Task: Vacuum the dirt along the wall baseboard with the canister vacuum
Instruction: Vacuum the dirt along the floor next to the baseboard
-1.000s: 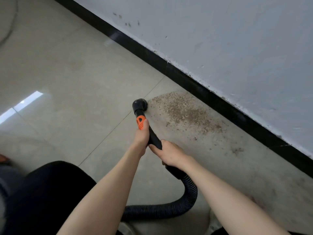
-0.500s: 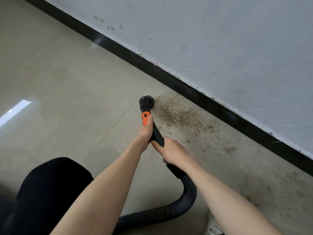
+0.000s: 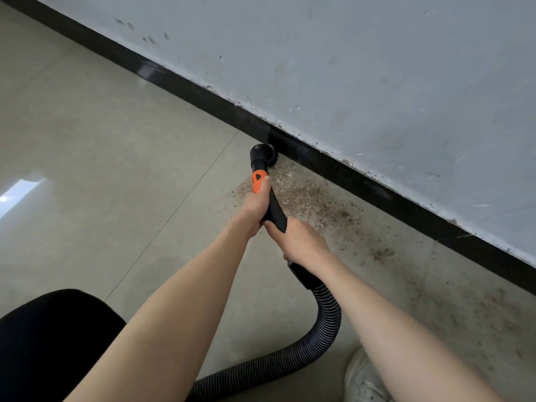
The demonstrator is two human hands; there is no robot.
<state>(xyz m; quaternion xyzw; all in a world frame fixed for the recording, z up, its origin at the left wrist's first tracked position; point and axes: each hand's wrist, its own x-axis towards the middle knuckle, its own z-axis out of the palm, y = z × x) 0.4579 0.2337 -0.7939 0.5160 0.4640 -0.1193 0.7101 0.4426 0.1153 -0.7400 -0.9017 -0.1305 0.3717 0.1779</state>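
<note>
Your left hand (image 3: 256, 204) wraps the black wand (image 3: 275, 211) just behind its orange button (image 3: 257, 181). Your right hand (image 3: 301, 242) grips the wand lower down. The round nozzle (image 3: 262, 153) sits against the baseboard (image 3: 362, 181).

Floor (image 3: 116, 146): pale glossy tile with thin grout lines. Brown dirt (image 3: 307, 198) is scattered on it along the black baseboard (image 3: 348, 169). The nozzle (image 3: 262, 153) rests on the tile at the baseboard. A ribbed hose (image 3: 327, 329) and white shoe (image 3: 359, 378) also lie on it.
</note>
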